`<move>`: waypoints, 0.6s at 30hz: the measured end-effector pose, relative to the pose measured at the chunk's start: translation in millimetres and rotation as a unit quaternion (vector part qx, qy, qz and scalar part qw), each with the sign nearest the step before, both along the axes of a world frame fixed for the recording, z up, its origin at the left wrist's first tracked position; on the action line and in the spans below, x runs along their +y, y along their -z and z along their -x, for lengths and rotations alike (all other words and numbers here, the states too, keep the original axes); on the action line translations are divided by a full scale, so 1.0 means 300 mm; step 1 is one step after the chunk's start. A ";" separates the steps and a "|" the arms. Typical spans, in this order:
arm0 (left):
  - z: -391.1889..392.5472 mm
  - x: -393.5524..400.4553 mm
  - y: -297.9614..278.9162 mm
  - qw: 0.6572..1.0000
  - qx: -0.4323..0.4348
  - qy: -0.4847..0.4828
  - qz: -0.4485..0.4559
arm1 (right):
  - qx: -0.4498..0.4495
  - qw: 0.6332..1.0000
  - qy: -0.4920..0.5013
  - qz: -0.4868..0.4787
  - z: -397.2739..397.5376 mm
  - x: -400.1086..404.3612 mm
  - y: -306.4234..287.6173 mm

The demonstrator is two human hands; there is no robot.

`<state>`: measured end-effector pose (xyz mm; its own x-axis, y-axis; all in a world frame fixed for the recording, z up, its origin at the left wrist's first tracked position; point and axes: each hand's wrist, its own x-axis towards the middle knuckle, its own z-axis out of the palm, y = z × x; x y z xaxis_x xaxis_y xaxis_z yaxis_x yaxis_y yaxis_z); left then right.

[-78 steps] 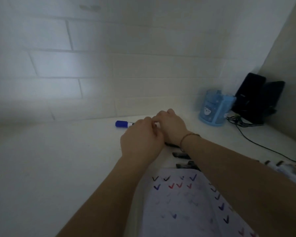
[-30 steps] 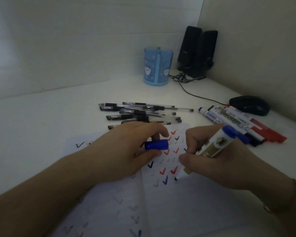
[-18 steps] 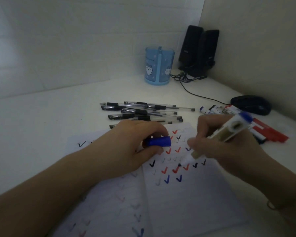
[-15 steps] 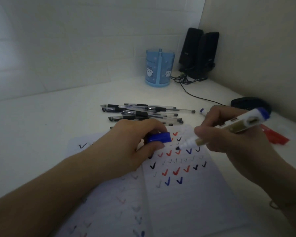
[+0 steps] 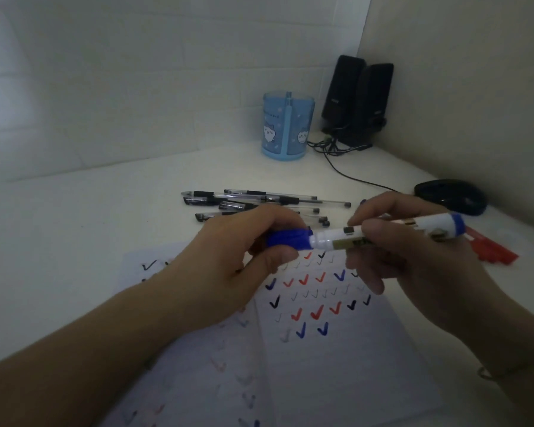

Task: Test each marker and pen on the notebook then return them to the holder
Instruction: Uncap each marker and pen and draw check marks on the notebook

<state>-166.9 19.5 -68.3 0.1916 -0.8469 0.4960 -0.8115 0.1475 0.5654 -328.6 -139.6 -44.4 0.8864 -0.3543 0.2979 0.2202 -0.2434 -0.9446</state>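
Desk [image 5: 74, 241] open left; hands [image 5: 321, 251] cap marker [image 5: 383, 234].

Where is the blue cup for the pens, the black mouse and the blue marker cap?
blue cup [image 5: 288, 127], head view, front wall.
black mouse [image 5: 450, 196], head view, top shell.
blue marker cap [image 5: 290, 238], head view, side showing between the fingers.
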 end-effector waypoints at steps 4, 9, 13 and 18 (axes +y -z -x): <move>0.000 -0.001 -0.002 1.000 0.023 0.004 0.018 | -0.002 0.999 0.033 -0.017 -0.004 0.000 -0.005; 0.003 -0.006 -0.002 0.999 0.036 0.003 0.036 | -0.005 0.999 0.039 -0.035 0.001 -0.008 -0.012; 0.008 -0.006 -0.005 0.999 0.034 0.003 0.032 | 0.013 0.999 0.018 -0.027 -0.001 -0.003 -0.004; 0.012 -0.003 -0.013 0.998 0.055 0.009 0.025 | 0.022 0.999 0.005 -0.028 -0.005 0.004 -0.007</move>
